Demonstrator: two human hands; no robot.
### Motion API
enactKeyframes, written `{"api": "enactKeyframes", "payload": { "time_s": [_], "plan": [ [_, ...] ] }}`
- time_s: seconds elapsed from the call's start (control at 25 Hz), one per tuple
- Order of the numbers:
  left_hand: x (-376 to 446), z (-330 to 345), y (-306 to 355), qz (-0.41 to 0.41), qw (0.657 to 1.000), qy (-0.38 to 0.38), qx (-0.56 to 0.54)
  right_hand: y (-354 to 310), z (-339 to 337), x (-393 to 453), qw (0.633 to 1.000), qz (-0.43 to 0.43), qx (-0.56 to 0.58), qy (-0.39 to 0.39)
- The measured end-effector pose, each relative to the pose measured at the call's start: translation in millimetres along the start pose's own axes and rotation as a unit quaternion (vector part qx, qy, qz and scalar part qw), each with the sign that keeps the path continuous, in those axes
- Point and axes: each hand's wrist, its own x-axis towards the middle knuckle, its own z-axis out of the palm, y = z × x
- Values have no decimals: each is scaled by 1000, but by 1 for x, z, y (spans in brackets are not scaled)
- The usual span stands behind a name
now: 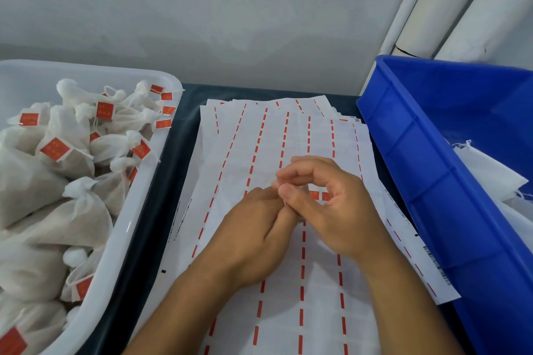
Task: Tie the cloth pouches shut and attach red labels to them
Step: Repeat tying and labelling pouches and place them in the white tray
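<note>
A stack of white label sheets with red dashed leftover strips lies in the middle. Two red labels still sit on the top sheet, showing under my right hand. My left hand rests flat on the sheet with its fingers stretched forward. My right hand arches over the left fingertips, its thumb and forefinger pinching together on something small and pale, apparently a label edge; it is mostly hidden. Tied cloth pouches with red labels fill the white tub on the left.
A blue plastic crate stands at the right, holding flat white cloth pouches. The sheets lie on a dark table. A grey wall runs behind, with white tubes leaning at the upper right.
</note>
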Motion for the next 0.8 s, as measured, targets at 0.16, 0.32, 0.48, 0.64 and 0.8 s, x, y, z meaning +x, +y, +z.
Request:
{"api": "enactKeyframes", "payload": {
  "time_s": [0.16,0.32,0.48,0.64,0.8],
  "plan": [
    [1,-5,8,-70,992,-12,-103,4,-6,0,999,21,21,-25],
    [3,-5,4,-79,988,17,-132,3,-10,0,999,9,29,-18],
    [6,-8,3,-123,975,53,-176,3,-12,-1,997,9,62,-41],
    [8,-10,-1,-213,954,75,-199,4,-9,-2,997,-4,42,-68],
    [8,-11,0,-220,944,102,-223,5,-7,-2,997,-18,9,-71]
  ]
}}
